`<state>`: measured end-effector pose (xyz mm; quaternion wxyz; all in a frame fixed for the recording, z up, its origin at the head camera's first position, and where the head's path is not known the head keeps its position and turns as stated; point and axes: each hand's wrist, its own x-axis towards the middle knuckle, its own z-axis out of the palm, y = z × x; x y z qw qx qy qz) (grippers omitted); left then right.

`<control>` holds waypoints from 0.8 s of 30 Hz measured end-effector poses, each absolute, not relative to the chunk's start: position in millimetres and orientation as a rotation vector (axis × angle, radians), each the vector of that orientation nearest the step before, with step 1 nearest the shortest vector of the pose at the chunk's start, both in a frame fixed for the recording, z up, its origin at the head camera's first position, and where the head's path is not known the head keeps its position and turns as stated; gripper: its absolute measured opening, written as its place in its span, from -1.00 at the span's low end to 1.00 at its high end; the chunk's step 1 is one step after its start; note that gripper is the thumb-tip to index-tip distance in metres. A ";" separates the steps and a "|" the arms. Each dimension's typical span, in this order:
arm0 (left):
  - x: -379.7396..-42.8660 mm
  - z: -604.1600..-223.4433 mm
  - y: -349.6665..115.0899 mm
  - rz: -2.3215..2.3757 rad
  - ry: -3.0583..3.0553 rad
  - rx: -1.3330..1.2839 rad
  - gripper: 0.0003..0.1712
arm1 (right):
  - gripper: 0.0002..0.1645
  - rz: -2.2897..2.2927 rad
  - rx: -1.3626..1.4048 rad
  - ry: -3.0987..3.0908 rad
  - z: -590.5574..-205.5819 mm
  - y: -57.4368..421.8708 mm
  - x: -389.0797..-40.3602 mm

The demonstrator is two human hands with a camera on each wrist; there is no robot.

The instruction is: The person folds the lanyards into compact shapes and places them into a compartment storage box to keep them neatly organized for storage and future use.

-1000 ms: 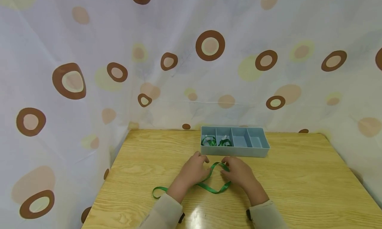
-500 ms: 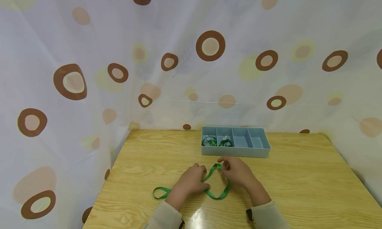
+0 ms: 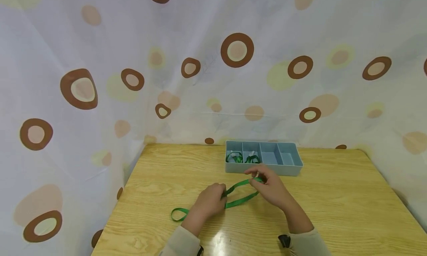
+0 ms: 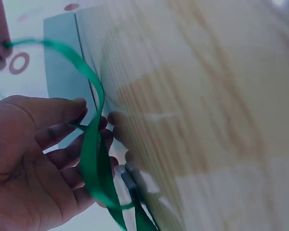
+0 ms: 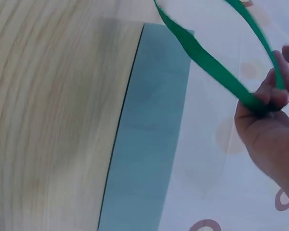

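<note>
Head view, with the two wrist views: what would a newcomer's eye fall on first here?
Probably the bright green ribbon, its two strands running between the left hand and the right hand over the wooden table. Next, perhaps, the blue-grey box just beyond the hands, with green bundles in its two leftmost compartments. The white curtain behind, dotted with brown rings, also stands out.

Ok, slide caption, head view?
Left grip and right grip hold a flat green ribbon in front of a rectangular blue divided box on a wood-grain table.
</note>
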<state>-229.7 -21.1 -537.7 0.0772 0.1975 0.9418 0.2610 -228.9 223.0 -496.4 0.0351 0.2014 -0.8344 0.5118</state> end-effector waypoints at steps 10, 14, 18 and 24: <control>-230.2 -535.6 -39.1 0.881 2.821 0.582 -0.91 | -0.74 1.478 0.473 -2.474 -485.4 254.0 -219.4; -230.8 -535.5 -44.7 0.903 2.803 0.543 -0.77 | -0.78 1.470 0.339 -2.451 -480.6 267.5 -216.1; -231.4 -533.1 -49.5 0.937 2.804 0.516 -0.67 | -0.83 1.436 0.217 -2.414 -475.6 278.3 -212.2; -232.7 -529.3 -56.1 1.154 2.687 0.450 -0.53 | -0.72 1.392 0.009 -2.400 -470.6 290.2 -209.1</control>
